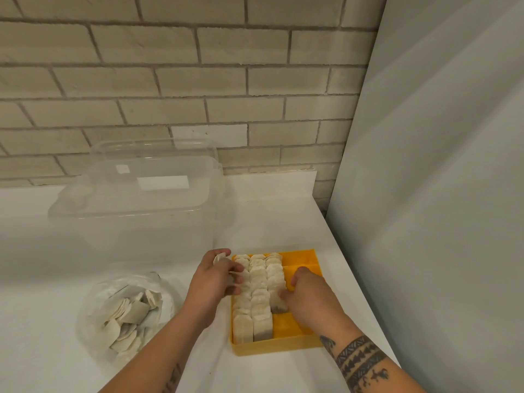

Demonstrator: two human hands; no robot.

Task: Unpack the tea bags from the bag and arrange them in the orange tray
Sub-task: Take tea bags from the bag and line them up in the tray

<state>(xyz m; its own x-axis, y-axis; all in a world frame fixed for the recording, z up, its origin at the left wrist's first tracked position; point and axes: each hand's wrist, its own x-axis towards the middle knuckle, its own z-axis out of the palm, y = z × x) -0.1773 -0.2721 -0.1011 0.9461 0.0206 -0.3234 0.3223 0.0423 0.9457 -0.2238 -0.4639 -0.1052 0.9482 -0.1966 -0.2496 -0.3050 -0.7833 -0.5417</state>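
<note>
Head view looked down on a white countertop (42,251) where a square orange plastic tray (283,348) with inner dividers sat near the right edge. Pale paper tea bags (259,279) stood packed on edge in three rows filling the tray's left part. The third row stopped short of the near wall, and the compartments to the right showed bare orange floor.

The left hand (215,282) hovered over the tray's left rim, its fingers and thumb pinching a small bunch of tea bags (221,258) at the far left corner. The right hand (306,293) reached down into the tray with curled fingers, its thumb against the nearest bag of the third row (278,303). The fingertips were hidden, so whether it gripped that bag or merely pressed it could not be told.

A crumpled clear plastic bag (96,307) lay on the counter well left of the tray, with a loose heap of tea bags (127,313) inside. Behind it stood a large clear plastic storage box (136,199) with its lid on, against a pale brick wall (170,80). A smooth white panel (439,165) rose on the right.
</note>
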